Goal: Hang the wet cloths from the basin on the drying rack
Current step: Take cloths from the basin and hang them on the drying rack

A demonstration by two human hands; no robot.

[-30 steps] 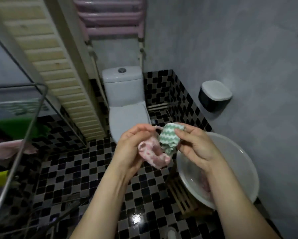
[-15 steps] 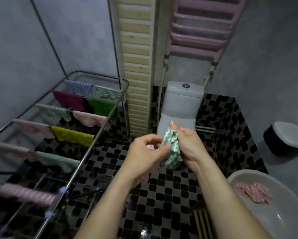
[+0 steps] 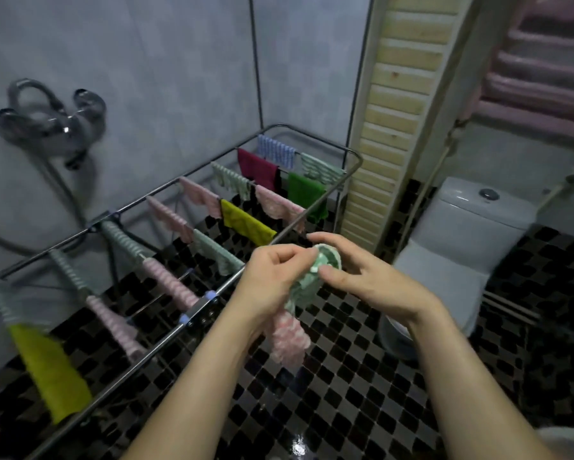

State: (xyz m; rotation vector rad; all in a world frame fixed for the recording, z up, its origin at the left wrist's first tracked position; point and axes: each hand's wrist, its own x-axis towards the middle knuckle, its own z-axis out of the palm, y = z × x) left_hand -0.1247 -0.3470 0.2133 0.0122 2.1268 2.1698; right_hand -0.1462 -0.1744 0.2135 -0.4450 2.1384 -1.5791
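A bunched green-and-white striped cloth is pinched between my left hand and my right hand, just right of the rack's near rail. A pink-and-white cloth hangs down from under my left hand, which grips it too. The metal drying rack stretches from lower left to the back wall and carries several hung cloths: pink, pale green, yellow, green, maroon and blue. Only a white sliver of the basin shows at the bottom right corner.
A white toilet stands at right on the black-and-white tiled floor. A shower mixer with hose is on the left wall. A slatted wooden panel rises behind the rack; a pink radiator is at top right.
My view has swung left, so the rack now fills the left side and the basin has almost left the frame. Both hands moved toward the rack with the two cloths; the pink cloth now dangles lower.
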